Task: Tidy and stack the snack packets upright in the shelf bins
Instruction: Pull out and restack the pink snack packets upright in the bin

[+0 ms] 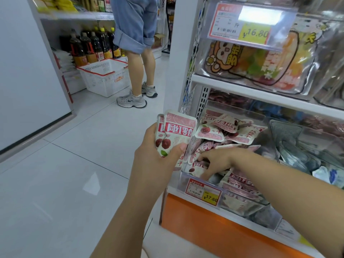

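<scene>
Snack packets (177, 127), pink and white with red fruit printed on them, stand fanned upright in the left hand (154, 157). Its thumb is clamped across their fronts, just outside the left end of the clear bin (183, 180). The right hand (216, 162) reaches over the bin's front wall, fingers and thumb pinching a single packet (198, 167) in the front left corner. A price tag (203, 191) hangs on that wall above an orange base panel (204, 226). Behind the right hand, loose packets (229, 131) of the same kind lie tumbled flat in a heap. The next bin (284, 127) holds grey packs. Big clear pouches (251, 66) fill the shelf above. Down the aisle a person (134, 34) in denim shorts stands beside a white basket (106, 77), with dark bottles (89, 47) shelved behind it.
</scene>
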